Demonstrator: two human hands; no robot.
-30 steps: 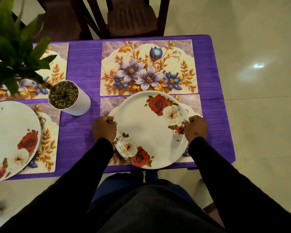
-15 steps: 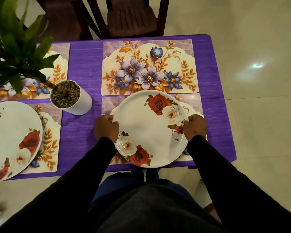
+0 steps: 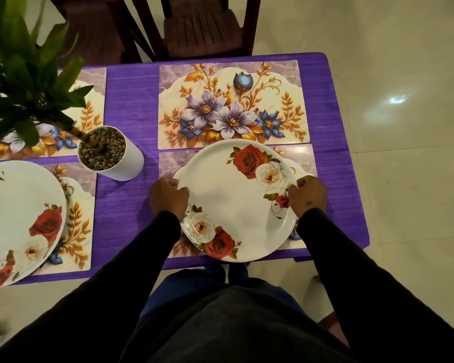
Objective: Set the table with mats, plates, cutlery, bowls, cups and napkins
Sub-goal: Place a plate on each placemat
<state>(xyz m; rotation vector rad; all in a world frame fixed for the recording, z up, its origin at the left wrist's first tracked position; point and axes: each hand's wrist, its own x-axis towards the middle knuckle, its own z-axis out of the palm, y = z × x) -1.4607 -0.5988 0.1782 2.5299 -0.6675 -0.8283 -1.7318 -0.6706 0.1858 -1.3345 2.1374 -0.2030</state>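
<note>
Plates come after mats in this job, and the head view shows you partway through that step. Your left hand (image 3: 169, 199) grips the left rim of the rose-printed plate (image 3: 236, 203), fingers curled over the edge; your right hand (image 3: 308, 196) grips the right rim the same way. Holding it at opposite sides keeps it level and lets you centre it. The plate sits over the near right mat (image 3: 303, 159) — whether it already rests on the mat or hangs just above it, you cannot tell from this angle. Its near edge reaches close to the front edge of the desk (image 3: 131, 106), so it probably wants nudging away from you before you let go.

Beyond it, the far right mat (image 3: 232, 106) lies bare, touching or almost touching the near one, ready for its own plate. To your left, a second plate (image 3: 21, 221) already lies on the near left mat (image 3: 76, 231), and the far left mat (image 3: 95, 100) is partly hidden behind the leaves of a potted plant (image 3: 110, 153), which stands between the two columns of mats, out of the way of the settings. A wooden chair (image 3: 202, 24) stands at the far side.

No cutlery, bowls, cups or napkins show yet — most of the task is ahead.
</note>
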